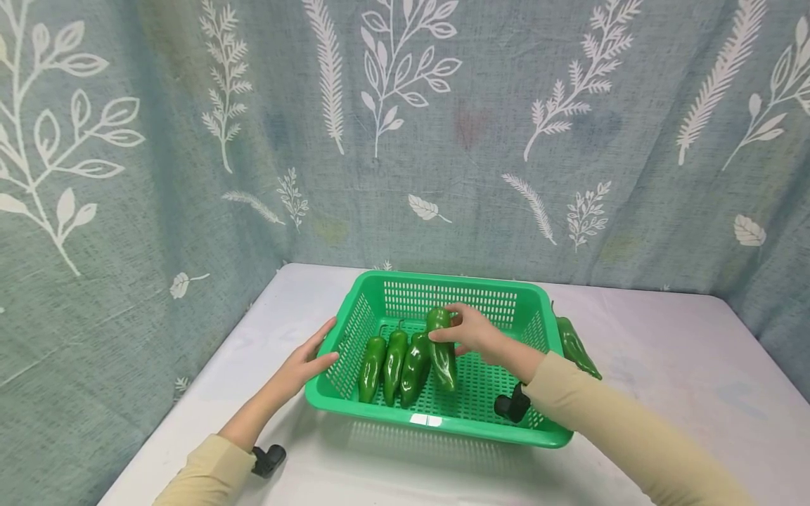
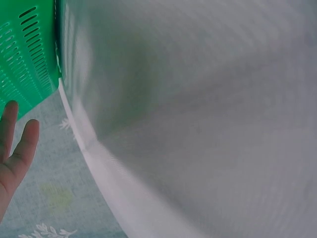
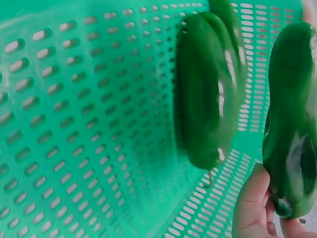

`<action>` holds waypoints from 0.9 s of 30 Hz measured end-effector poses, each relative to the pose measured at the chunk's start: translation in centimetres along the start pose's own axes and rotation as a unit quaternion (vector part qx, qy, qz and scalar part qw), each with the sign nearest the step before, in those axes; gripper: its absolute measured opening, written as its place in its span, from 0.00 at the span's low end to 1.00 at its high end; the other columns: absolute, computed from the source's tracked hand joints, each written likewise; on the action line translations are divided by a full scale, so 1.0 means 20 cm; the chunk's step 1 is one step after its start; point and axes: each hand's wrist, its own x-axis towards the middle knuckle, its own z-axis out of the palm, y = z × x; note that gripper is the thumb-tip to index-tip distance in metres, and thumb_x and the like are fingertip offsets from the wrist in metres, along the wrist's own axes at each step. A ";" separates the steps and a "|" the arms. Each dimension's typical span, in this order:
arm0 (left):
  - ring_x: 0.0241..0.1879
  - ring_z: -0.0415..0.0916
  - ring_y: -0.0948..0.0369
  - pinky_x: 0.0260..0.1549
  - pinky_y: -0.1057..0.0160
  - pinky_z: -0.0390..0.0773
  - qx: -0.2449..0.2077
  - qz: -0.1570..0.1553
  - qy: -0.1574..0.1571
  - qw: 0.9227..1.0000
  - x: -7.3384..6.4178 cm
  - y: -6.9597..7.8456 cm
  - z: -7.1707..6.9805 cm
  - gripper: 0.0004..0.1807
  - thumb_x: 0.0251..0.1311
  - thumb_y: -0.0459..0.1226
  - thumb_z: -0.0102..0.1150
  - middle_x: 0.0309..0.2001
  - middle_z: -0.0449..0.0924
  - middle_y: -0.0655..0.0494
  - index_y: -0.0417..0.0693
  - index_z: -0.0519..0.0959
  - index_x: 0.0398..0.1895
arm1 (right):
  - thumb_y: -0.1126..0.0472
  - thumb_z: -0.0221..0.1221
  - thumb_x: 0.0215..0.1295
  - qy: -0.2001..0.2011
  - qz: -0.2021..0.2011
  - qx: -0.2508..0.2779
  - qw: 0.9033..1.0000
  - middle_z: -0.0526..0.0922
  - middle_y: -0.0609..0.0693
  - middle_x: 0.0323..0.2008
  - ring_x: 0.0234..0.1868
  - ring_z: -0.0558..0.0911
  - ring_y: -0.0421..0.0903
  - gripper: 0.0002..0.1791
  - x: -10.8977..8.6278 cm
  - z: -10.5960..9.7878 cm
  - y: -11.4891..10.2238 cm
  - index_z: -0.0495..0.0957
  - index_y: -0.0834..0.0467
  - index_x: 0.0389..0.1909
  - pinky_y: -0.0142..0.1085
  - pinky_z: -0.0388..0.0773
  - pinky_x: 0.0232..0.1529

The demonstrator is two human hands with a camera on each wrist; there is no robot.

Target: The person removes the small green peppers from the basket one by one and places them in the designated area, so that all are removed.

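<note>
A glossy green pepper (image 1: 444, 369) is pinched near its stem end by my right hand (image 1: 471, 334), over the inside of a green plastic basket (image 1: 392, 410). In the right wrist view, thumb and fingers grip the pepper (image 3: 292, 114) at its lower end. Three more peppers (image 1: 372, 369) lie side by side on the basket floor, left of the held one. At the basket's left wall, my left hand (image 1: 306, 362) rests with fingers extended along the rim. The left wrist view shows its fingers beside the slotted wall (image 2: 29, 59).
Outside the basket, another green pepper (image 1: 576, 346) lies against its right side. A white-covered table (image 1: 664, 365) carries everything. Behind it hangs a blue-green curtain (image 1: 474, 204) with white leaf prints. Black wrist cameras (image 1: 271, 460) sit at both cuffs.
</note>
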 end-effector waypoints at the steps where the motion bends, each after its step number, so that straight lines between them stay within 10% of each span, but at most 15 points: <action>1: 0.68 0.45 0.42 0.59 0.39 0.57 0.000 0.001 0.000 1.000 0.00 0.00 0.00 0.36 0.66 0.42 0.46 0.72 0.40 0.44 0.52 0.43 0.73 | 0.58 0.65 0.54 0.004 -0.001 0.001 1.000 0.65 0.62 0.59 0.43 0.79 0.55 0.39 -0.01 -0.01 -0.01 0.58 0.55 0.66 0.43 0.80 0.38; 27: 0.67 0.48 0.41 0.58 0.40 0.60 0.000 0.000 0.002 1.000 0.00 0.01 0.00 0.36 0.65 0.41 0.46 0.71 0.42 0.42 0.48 0.43 0.73 | 0.56 0.61 0.59 0.030 -0.073 0.042 0.996 0.61 0.63 0.60 0.45 0.79 0.48 0.42 -0.23 -0.43 -0.04 0.49 0.60 0.70 0.44 0.77 0.46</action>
